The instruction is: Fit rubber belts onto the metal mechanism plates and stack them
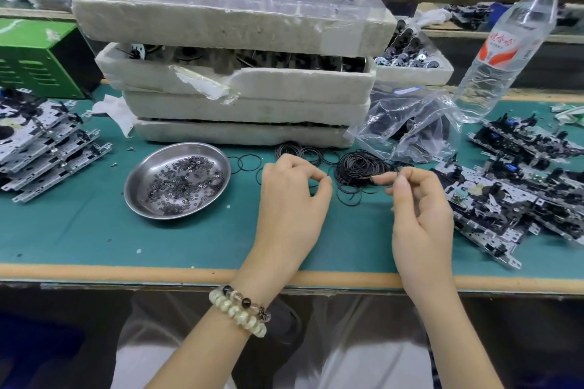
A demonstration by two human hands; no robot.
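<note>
The job right now looks like teasing a single belt out of the pile of rubber belts point(357, 167) at 12 o'clock from the person's hands. Best bet is to lift slow and shake off any hangers-on, since these thin loops cling together.

The right hand point(417, 199) has thumb and forefinger pinched tight on what looks like one belt point(384, 179) at the pile's 3 o'clock edge. The left hand point(290, 196) has its fingers curled and tips nearly closed, but whether a strand is in there is too fine to tell.

Unbelted plates point(505, 199) wait at 3 o'clock, and the finished stack point(47, 142) sits at 9 o'clock.
</note>
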